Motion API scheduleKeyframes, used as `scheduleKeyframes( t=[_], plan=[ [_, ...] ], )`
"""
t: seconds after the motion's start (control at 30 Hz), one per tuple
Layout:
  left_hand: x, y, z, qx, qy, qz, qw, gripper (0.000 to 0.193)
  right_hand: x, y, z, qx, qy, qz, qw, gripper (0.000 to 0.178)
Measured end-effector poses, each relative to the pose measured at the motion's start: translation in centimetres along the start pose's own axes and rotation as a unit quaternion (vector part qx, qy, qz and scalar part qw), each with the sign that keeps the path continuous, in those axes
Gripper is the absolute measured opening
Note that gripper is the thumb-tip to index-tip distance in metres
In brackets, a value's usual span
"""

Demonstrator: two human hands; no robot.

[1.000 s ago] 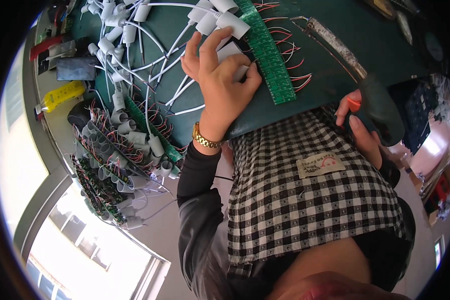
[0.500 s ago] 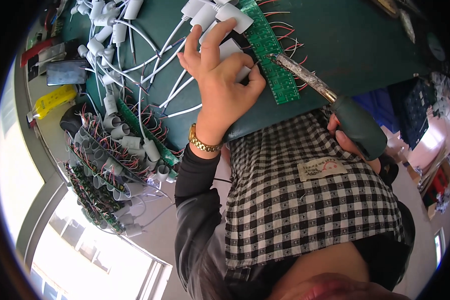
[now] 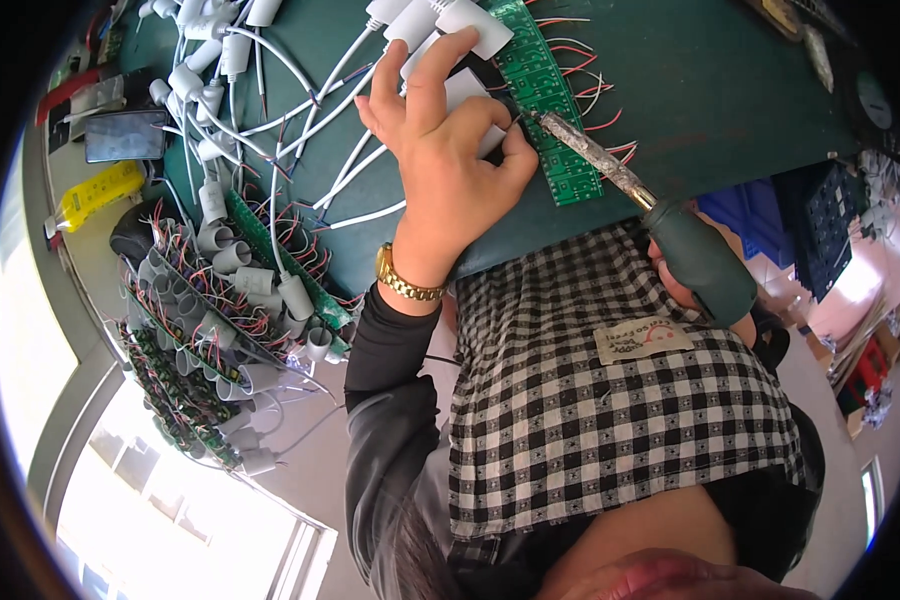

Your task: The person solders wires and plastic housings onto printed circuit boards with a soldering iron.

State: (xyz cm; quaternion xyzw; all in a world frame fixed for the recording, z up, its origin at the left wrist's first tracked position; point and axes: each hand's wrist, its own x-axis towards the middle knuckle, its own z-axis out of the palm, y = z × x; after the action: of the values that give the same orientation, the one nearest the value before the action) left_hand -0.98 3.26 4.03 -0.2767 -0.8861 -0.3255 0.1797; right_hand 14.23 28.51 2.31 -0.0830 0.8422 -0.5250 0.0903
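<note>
A long green circuit board lies on the dark green tabletop, with red and white wires sticking out along its right edge. At its left edge, my left hand pinches a thin dark wire end between thumb and forefinger, the other fingers raised. My right hand, mostly hidden behind the handle, grips a soldering iron with a dark green handle. The iron's tip meets the board close to my left fingertips. White cylindrical housings with cables lie beyond and beneath my left hand.
More white cabled housings are heaped at the far left. Nearer, wired boards with grey cylinders are bunched together. A phone and a yellow bottle stand by the left edge. Blue bins sit at the right.
The soldering iron's handle has swung slightly left, its tip staying at the board. My left hand keeps its pinch beside the board. The surroundings have shifted a little left in view.
</note>
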Motion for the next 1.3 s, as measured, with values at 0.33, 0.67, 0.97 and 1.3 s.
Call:
scheduleKeyframes(
  t=[0.33,0.67,0.97,1.3],
  plan=[
    [0.0,0.3,0.3,-0.009,-0.001,-0.015,1.0,0.011,-2.1,0.9,1.1,0.093,0.068,0.098,0.989,0.019],
    [0.2,0.4,0.3,-0.009,-0.001,-0.004,1.0,0.012,0.0,-2.2,-0.3,0.329,0.013,0.042,0.943,0.03],
    [0.1,0.4,0.0,0.032,-0.03,-0.014,0.999,0.012,0.6,-3.6,-1.1,0.154,0.001,0.028,0.988,0.037],
    [0.0,0.3,0.0,-0.031,-0.031,-0.027,0.999,0.005,0.5,-3.3,-1.0,0.172,-0.005,0.02,0.985,0.036]
  ],
)
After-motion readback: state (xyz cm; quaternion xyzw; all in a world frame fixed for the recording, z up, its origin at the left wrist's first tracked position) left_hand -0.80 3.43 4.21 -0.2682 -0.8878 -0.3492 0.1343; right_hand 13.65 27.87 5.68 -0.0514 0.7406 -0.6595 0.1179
